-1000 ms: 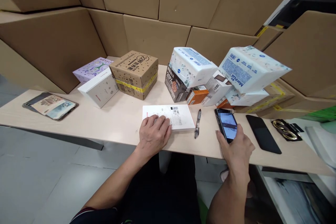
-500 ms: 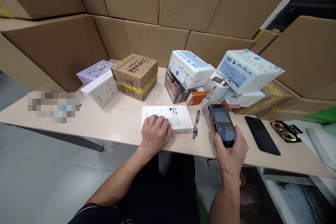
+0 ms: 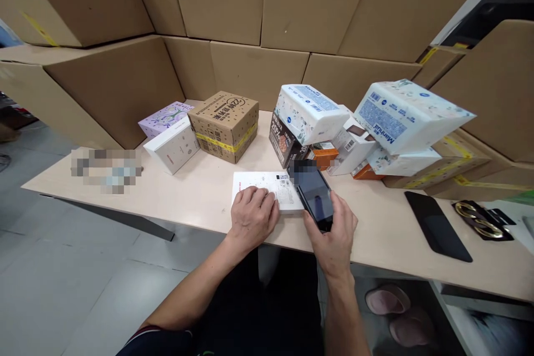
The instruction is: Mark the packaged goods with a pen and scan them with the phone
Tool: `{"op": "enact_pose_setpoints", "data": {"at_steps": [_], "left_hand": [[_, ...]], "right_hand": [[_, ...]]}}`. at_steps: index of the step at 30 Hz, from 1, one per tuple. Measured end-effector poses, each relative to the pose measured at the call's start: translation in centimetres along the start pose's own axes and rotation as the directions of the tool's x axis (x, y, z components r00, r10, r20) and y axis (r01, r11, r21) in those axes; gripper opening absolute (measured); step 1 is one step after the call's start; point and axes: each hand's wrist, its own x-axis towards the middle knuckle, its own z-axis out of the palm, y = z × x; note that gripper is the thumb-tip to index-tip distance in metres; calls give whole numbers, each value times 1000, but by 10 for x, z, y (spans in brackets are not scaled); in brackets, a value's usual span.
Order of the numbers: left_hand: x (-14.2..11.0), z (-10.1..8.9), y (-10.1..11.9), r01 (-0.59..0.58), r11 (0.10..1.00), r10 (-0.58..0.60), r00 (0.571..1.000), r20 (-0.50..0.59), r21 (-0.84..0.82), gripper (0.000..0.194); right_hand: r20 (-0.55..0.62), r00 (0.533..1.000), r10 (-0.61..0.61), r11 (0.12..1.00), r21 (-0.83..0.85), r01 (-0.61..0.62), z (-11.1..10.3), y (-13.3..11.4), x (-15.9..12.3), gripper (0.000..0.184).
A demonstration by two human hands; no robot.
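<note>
My left hand (image 3: 255, 214) lies over the near left side of a flat white box (image 3: 273, 194), its fingers curled and close together on the printed top. Part of the box's print shows red lettering, a barcode and a small code square. A black phone (image 3: 319, 194) is gripped in my right hand (image 3: 334, 236), thumb on one side and fingers on the other. Its screen faces up, and its far end hangs over the box's right end. The pen is hidden from sight behind the phone and hand.
Behind stand a brown carton (image 3: 225, 125), a white upright box (image 3: 173, 144), a purple box (image 3: 164, 117), a dark box (image 3: 283, 139) and tissue packs (image 3: 411, 114). To the right lie a black flat slab (image 3: 438, 225) and gold rings on a card (image 3: 479, 219). Cardboard panels (image 3: 258, 72) wall the table.
My right hand has carried the phone left, from beside the pen to over the white box's right end. My left hand stays on the box. The view has shifted slightly.
</note>
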Motion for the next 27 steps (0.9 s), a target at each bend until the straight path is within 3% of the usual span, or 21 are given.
{"op": "enact_pose_setpoints", "data": {"at_steps": [11,18,27], "left_hand": [[0,1,-1,3,1000,-3,1000,9,-3,8],[2,0,-1,5,1000,-5,1000,14,2,7],[1,-1,2,19,1000,-19,999,36,3,10]], "right_hand": [[28,998,55,998,-9,-55,0,1,0,62],[1,1000,1,1000,-20,0,-1,-2,0,64],[68,993,-95,995,17,94,7,-27,-1,68]]}}
